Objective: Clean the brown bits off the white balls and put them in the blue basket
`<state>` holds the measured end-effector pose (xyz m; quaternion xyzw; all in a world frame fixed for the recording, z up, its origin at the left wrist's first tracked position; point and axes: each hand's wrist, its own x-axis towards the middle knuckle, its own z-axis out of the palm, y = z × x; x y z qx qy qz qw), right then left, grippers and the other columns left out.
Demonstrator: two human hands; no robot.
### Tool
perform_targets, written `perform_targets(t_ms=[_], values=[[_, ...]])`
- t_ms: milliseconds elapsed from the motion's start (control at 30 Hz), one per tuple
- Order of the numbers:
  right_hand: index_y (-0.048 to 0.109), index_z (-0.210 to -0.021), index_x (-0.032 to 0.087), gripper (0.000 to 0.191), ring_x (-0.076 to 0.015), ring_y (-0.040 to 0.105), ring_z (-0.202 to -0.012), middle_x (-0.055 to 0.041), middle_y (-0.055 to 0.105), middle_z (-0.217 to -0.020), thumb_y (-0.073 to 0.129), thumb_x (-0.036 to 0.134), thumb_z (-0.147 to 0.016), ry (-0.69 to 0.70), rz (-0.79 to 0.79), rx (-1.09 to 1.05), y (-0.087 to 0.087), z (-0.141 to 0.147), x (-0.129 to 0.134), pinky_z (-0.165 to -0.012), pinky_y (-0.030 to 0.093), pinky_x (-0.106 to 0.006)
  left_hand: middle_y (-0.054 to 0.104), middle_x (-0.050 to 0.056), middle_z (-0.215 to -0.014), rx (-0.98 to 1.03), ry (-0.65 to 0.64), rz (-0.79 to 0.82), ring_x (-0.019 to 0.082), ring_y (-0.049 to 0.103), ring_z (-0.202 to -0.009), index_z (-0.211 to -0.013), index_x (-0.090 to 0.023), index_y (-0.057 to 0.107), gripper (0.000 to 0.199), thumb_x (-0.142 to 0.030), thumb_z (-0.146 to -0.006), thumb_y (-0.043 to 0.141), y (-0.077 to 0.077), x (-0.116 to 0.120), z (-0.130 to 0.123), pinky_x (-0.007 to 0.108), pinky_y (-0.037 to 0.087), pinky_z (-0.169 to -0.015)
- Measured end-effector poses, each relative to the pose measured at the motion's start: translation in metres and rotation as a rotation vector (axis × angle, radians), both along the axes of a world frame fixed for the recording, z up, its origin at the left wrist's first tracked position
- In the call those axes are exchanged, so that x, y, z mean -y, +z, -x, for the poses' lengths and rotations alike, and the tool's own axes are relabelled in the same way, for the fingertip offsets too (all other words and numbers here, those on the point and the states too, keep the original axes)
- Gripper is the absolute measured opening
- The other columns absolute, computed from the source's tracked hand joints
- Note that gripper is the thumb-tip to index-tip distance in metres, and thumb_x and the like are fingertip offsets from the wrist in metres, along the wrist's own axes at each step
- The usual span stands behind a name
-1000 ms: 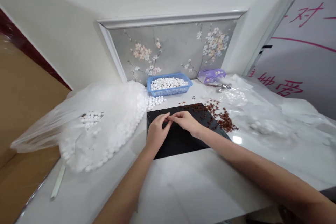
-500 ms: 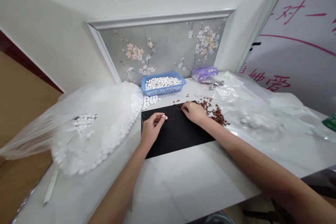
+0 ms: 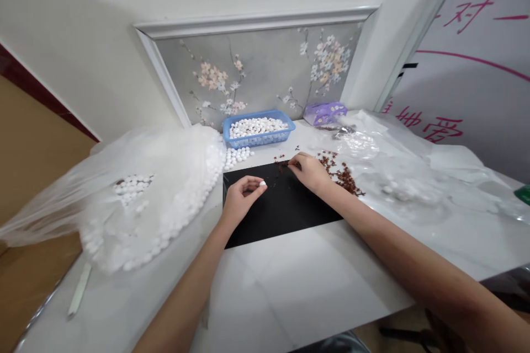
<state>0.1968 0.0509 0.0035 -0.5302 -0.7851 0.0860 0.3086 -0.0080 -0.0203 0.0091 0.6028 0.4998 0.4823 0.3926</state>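
Up on the right, pink-red handwriting runs across the pale board (image 3: 488, 83): 对 and 一 read clearly in the upper line, 爱 below, with a curved line between. Down to the worktop (image 3: 290, 281), white with faint grey veining, pushed against a white wall with a framed floral panel (image 3: 265, 71); brown cardboard (image 3: 33, 176) stands at the left. Against the panel sits the blue basket (image 3: 239, 142), well filled with white balls, and more lie just beside it. A sheer plastic bag (image 3: 182, 176) slumps at left, packed with white balls too; a purple packet (image 3: 325, 114) and crumpled clear plastic (image 3: 418, 193) lie at right. And centre stage, the black mat (image 3: 281, 215)! Over it, the left hand (image 3: 244, 198) pinches one white ball (image 3: 262, 183) at its fingertips. The right hand (image 3: 310, 172) reaches to the far edge, fingertips narrow, beside brown star-shaped pieces (image 3: 346, 179); whether it grips one, I cannot tell.
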Motion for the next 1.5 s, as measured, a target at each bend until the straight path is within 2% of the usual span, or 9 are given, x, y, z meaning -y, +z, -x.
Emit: perform_targets(t_ms=[133, 267, 400, 567, 833, 1000, 1133, 1500], values=[[0.06, -0.077, 0.017, 0.008, -0.0132, 0.054, -0.067, -0.0032, 0.06, -0.081, 0.053, 0.02, -0.079, 0.09, -0.088, -0.284, 0.001, 0.019, 0.016, -0.064, 0.043, -0.026, 0.069, 0.004, -0.082, 0.11, -0.046, 0.112, 0.013, 0.061, -0.07, -0.089, -0.019, 0.065, 0.028, -0.039, -0.069, 0.066, 0.003, 0.001, 0.0, 0.025, 0.048, -0.068], [0.059, -0.081, 0.018, 0.011, -0.0096, 0.048, -0.057, -0.003, 0.059, -0.086, 0.049, 0.022, -0.084, 0.238, -0.115, -0.447, 0.001, 0.037, 0.036, -0.056, 0.041, -0.023, 0.069, 0.003, -0.081, 0.2, -0.098, 0.194, 0.013, 0.062, -0.075, -0.09, -0.019, 0.063, 0.03, -0.034, -0.066, 0.07, 0.001, 0.0, -0.001, 0.026, 0.047, -0.073], [0.056, -0.085, 0.019, 0.012, -0.0091, 0.048, -0.058, -0.0039, 0.057, -0.092, 0.045, 0.022, -0.087, 0.323, -0.136, -0.415, 0.005, 0.041, 0.045, -0.056, 0.041, -0.023, 0.069, 0.003, -0.079, 0.216, -0.11, 0.216, 0.013, 0.062, -0.076, -0.082, -0.017, 0.062, 0.026, -0.032, -0.064, 0.072, -0.001, 0.0, 0.0, 0.026, 0.047, -0.075], [0.054, -0.086, 0.019, 0.011, -0.0108, 0.052, -0.068, -0.0045, 0.056, -0.091, 0.043, 0.019, -0.087, 0.366, -0.144, -0.366, 0.005, 0.039, 0.046, -0.059, 0.041, -0.022, 0.07, 0.005, -0.083, 0.25, -0.081, 0.244, 0.013, 0.062, -0.077, -0.084, -0.017, 0.063, 0.026, -0.035, -0.067, 0.07, 0.0, -0.001, 0.002, 0.027, 0.047, -0.076], [0.056, -0.083, 0.019, 0.01, -0.008, 0.046, -0.055, -0.0034, 0.057, -0.089, 0.047, 0.022, -0.086, 0.332, -0.148, -0.402, 0.001, 0.042, 0.046, -0.054, 0.04, -0.022, 0.069, 0.003, -0.081, 0.244, -0.082, 0.267, 0.012, 0.061, -0.074, -0.083, -0.016, 0.064, 0.028, -0.036, -0.065, 0.071, 0.001, -0.001, 0.001, 0.027, 0.047, -0.076], [0.056, -0.083, 0.018, 0.01, -0.007, 0.044, -0.052, -0.004, 0.057, -0.09, 0.047, 0.021, -0.085, 0.378, -0.138, -0.413, 0.0, 0.042, 0.048, -0.052, 0.04, -0.022, 0.068, 0.001, -0.076, 0.259, -0.078, 0.261, 0.011, 0.061, -0.072, -0.08, -0.016, 0.064, 0.027, -0.035, -0.064, 0.072, 0.0, -0.001, 0.002, 0.027, 0.047, -0.075], [0.054, -0.092, 0.018, 0.012, -0.0036, 0.039, -0.044, -0.0059, 0.055, -0.099, 0.051, 0.02, -0.081, 0.438, -0.112, -0.383, 0.001, 0.041, 0.049, -0.046, 0.039, -0.022, 0.067, 0.0, -0.074, 0.271, -0.064, 0.265, 0.01, 0.06, -0.071, -0.08, -0.017, 0.065, 0.025, -0.035, -0.064, 0.072, 0.001, -0.001, 0.002, 0.024, 0.047, -0.073], [0.053, -0.094, 0.019, 0.012, -0.0037, 0.039, -0.046, -0.0052, 0.053, -0.1, 0.051, 0.023, -0.082, 0.471, -0.064, -0.331, 0.001, 0.039, 0.045, -0.049, 0.04, -0.022, 0.067, 0.001, -0.075, 0.278, -0.059, 0.247, 0.01, 0.06, -0.07, -0.079, -0.017, 0.066, 0.023, -0.033, -0.064, 0.073, -0.001, -0.002, 0.003, 0.023, 0.048, -0.072]])
